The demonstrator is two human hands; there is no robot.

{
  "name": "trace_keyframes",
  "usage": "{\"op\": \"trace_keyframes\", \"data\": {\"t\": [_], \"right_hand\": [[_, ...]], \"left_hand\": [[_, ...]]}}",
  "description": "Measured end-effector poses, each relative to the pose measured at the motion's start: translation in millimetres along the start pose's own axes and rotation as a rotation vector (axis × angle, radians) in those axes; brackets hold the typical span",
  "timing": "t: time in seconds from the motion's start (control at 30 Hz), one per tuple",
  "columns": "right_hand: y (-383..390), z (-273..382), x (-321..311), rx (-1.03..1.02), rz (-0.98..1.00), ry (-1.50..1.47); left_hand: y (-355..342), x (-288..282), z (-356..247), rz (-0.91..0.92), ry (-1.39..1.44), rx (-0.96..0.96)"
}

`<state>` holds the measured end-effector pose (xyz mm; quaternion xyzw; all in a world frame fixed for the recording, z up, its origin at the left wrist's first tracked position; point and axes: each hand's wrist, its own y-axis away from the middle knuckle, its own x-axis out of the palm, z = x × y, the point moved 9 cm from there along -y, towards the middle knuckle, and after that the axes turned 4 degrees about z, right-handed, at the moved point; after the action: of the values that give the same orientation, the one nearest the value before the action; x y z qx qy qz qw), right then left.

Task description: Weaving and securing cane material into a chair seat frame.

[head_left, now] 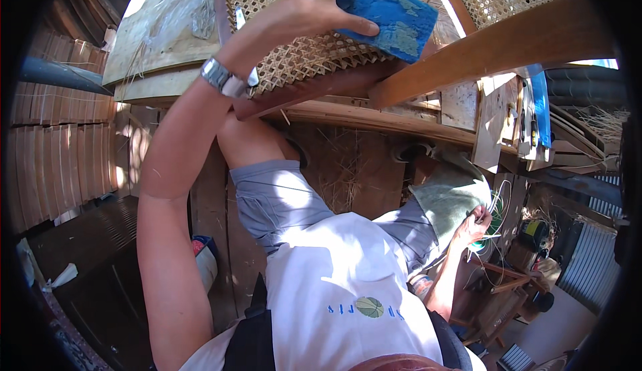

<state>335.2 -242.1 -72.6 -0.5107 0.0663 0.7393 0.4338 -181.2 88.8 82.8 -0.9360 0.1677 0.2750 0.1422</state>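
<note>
Head view shows the left hand [304, 6] gripping a blue sponge [388, 18] flat against the woven cane panel [301, 60] of a wooden chair frame [495, 46], pressing its face on. The right hand [471, 227] reaches low, fingers closed around a coil of green cord [493, 227] beside the knee.

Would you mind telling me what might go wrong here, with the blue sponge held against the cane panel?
1. The left hand holds the blue sponge on the woven cane panel; hard rubbing might snag or loosen strands.
2. The right hand is down at a coil of green cord, off to the side, so the tilted wooden frame may shift.
</note>
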Motion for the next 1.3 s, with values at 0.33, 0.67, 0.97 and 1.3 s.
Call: {"op": "trace_keyframes", "data": {"t": [0.33, 0.67, 0.97, 1.3], "right_hand": [[1.4, 6.9, -0.6, -0.011, -0.019, -0.031], [2.5, 8.7, -1.6, -0.015, -0.001, -0.008], [2.9, 9.0, -4.2, -0.022, -0.026, -0.035], [4.4, 13.4, -5.2, -0.035, -0.032, -0.016]], "left_hand": [[1.0, 24.7, -1.4, 0.023, 0.249, -0.06], [0.2, 37.9, 13.4, 0.0, -0.069, -0.041], [1.3, 12.8, 14.6, 0.076, 0.168, -0.153], [-9.3, 17.7, 2.9, -0.121, -0.129, -0.041]]}}
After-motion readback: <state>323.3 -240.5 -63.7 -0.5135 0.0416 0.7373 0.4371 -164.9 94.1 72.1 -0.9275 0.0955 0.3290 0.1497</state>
